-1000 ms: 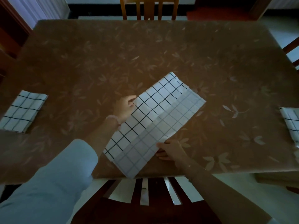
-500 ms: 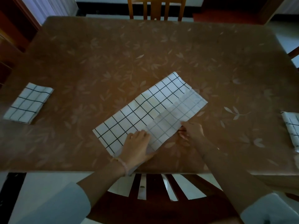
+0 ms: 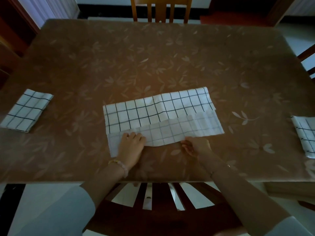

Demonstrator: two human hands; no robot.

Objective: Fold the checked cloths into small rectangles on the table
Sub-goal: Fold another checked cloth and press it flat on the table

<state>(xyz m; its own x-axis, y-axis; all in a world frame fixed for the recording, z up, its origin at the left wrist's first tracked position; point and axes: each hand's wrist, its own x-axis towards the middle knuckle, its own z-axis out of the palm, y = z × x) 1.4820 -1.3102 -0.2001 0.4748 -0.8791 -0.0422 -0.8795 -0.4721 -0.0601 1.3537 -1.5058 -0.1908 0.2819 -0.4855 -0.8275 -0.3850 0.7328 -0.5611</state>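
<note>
A white checked cloth [image 3: 158,114] lies as a long strip across the middle of the brown table [image 3: 153,62], its near half showing the paler reverse side. My left hand [image 3: 132,145] rests flat on the cloth's near left corner. My right hand [image 3: 196,146] pinches the near edge of the same cloth, right of the middle. A folded checked cloth [image 3: 25,110] sits at the table's left edge. Another checked cloth [image 3: 305,133] lies at the right edge, partly cut off by the frame.
A dark wooden chair back [image 3: 158,198] stands just under the table's near edge, between my arms. A lighter wooden chair [image 3: 161,9] is at the far side. Another chair [image 3: 309,57] shows at the far right.
The cloth has turned from a diagonal to lie nearly parallel to the table's near edge. My left hand went from the far side to the near left corner; my right hand stays on the near edge.
</note>
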